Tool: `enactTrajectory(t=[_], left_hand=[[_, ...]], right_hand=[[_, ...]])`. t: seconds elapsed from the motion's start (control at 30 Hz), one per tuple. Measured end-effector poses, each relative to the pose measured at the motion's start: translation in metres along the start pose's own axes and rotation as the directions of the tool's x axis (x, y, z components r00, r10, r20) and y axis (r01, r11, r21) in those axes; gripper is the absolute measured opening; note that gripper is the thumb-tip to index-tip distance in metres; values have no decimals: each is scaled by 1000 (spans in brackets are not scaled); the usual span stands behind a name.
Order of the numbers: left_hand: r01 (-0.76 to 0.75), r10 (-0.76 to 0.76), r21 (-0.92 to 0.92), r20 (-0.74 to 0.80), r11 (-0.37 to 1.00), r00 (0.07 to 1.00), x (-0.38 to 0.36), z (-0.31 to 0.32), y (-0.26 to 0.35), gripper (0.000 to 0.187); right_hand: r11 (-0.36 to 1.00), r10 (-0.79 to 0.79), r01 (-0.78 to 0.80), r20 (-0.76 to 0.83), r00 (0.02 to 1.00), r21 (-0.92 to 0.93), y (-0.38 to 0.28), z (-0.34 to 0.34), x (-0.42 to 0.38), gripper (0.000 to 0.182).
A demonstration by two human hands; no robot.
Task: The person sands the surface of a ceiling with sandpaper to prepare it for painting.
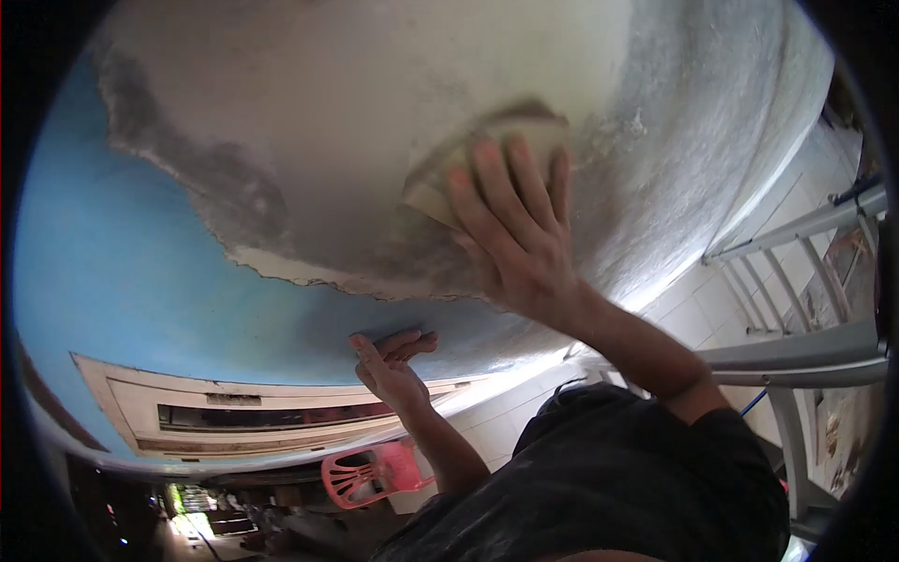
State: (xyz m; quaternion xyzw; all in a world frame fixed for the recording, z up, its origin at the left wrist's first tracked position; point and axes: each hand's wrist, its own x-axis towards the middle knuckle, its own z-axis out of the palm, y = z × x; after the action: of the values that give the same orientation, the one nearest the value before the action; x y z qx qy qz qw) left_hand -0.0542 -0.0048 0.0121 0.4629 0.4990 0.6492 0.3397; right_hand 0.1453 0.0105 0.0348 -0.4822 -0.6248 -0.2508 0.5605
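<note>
My right hand (524, 220) presses a beige sheet of sandpaper (433, 200) flat against the wall, fingers spread over it. The sheet's upper edge is blurred and shows dark. Around it lies a patch of bare grey and whitish plaster (351, 103). A ragged, chipped edge separates this patch from the blue paint (140, 253). Lower and to the left, my left hand (393, 367) is open in front of the blue wall with nothing in it, its fingertips close to the surface.
A metal ladder (796, 361) stands at the right, close beside my body. Below the blue paint is a cream-framed opening (253, 412). Down on the floor stands a pink plastic chair (375, 473). Pale floor tiles (510, 412) show beneath me.
</note>
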Motion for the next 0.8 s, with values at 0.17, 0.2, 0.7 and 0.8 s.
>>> enactTrajectory(t=[0.17, 0.2, 0.7, 0.8], left_hand=[[15, -15, 4, 59, 1000, 998, 2, -1, 3, 76], [18, -20, 24, 86, 1000, 996, 1, -4, 3, 76], [59, -59, 6, 92, 998, 994, 3, -4, 4, 77], [53, -52, -3, 96, 999, 994, 4, -3, 5, 79]], right_hand=[[1000, -5, 7, 62, 998, -26, 17, 22, -77, 45], [999, -25, 27, 55, 998, -34, 14, 20, -65, 46], [1000, 10, -10, 18, 1000, -5, 0, 21, -31, 51], [999, -7, 8, 31, 999, -31, -8, 5, 19, 51]])
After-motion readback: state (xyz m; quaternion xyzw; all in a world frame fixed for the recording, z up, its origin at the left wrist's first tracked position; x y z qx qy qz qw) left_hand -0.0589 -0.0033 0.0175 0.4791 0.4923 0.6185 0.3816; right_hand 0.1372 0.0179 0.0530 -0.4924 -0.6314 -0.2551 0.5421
